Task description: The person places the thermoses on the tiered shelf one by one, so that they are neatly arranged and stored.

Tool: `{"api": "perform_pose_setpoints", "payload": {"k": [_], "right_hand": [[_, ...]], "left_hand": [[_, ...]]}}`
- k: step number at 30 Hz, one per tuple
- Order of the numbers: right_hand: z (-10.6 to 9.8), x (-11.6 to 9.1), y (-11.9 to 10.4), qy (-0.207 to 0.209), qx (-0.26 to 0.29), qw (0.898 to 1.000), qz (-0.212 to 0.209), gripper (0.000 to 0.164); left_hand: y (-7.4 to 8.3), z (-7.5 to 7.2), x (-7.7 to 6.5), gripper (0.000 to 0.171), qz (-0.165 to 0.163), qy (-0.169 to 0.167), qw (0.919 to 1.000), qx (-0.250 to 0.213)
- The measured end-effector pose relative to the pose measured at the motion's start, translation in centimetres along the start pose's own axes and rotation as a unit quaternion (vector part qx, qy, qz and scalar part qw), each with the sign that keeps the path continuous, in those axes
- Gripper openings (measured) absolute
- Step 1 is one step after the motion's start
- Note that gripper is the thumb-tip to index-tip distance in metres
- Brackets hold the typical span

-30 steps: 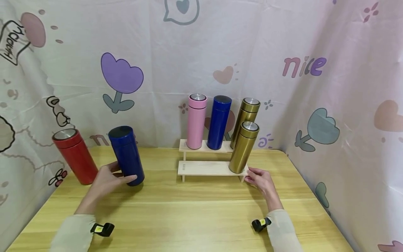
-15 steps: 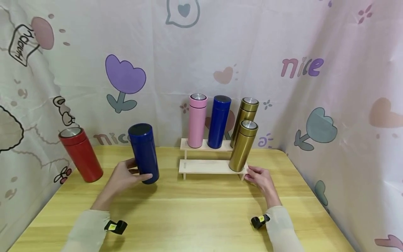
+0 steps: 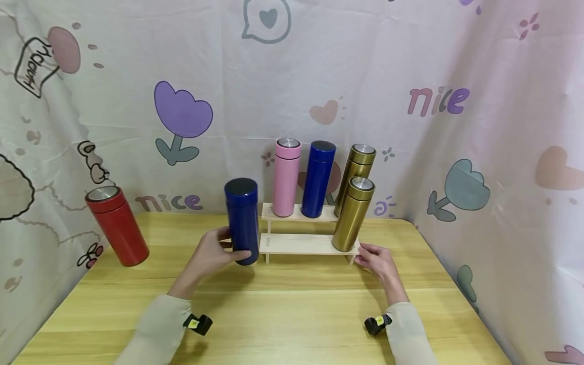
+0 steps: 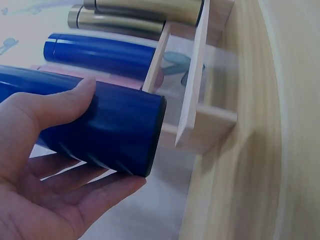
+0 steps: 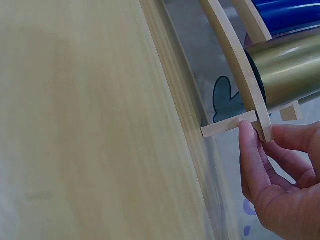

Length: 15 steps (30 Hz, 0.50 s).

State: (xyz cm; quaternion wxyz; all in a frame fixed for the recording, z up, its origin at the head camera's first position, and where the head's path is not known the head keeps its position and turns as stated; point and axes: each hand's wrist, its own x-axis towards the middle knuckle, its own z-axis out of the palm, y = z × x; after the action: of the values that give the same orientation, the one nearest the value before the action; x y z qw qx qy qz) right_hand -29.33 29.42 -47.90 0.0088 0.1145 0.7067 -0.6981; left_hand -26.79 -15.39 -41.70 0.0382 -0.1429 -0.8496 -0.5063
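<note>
My left hand [image 3: 212, 256] grips a blue thermos flask [image 3: 243, 223] near its base, thumb in front and fingers behind. The flask is upright and off the table, just left of a two-step wooden rack [image 3: 296, 244]. In the left wrist view its dark base [image 4: 156, 137] is beside the rack's end. My right hand [image 3: 377, 261] pinches the right end of the lower step; in the right wrist view the thumb and fingers [image 5: 250, 160] meet at the board's corner and leg [image 5: 227, 125]. A gold flask [image 3: 353, 215] stands on that step's right end.
On the upper step stand a pink flask [image 3: 286, 180], another blue flask [image 3: 318, 180] and a second gold flask [image 3: 362, 154], partly hidden by the front one. A red flask [image 3: 117, 228] stands at the table's left. A patterned cloth [image 3: 219, 61] hangs behind the table [image 3: 283, 314].
My left hand has carried the blue thermos flask rightward, away from the red flask and up to the rack's left end. My right hand has stayed at the rack.
</note>
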Motion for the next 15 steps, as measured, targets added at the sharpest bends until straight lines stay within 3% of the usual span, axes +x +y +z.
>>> {"api": "perform_pose_setpoints", "payload": {"k": [7,15], "right_hand": [[-0.3,0.0,-0.1,-0.003,0.000,1.000,-0.009,0.051],[-0.1,0.2,0.2,0.008,0.003,1.000,-0.005,0.049]], "left_hand": [[1.4,2.6,1.5,0.072,0.001,-0.007,0.9999,-0.016],[2.0,4.6,2.8,0.072,-0.009,-0.010,0.9998,-0.013]]}}
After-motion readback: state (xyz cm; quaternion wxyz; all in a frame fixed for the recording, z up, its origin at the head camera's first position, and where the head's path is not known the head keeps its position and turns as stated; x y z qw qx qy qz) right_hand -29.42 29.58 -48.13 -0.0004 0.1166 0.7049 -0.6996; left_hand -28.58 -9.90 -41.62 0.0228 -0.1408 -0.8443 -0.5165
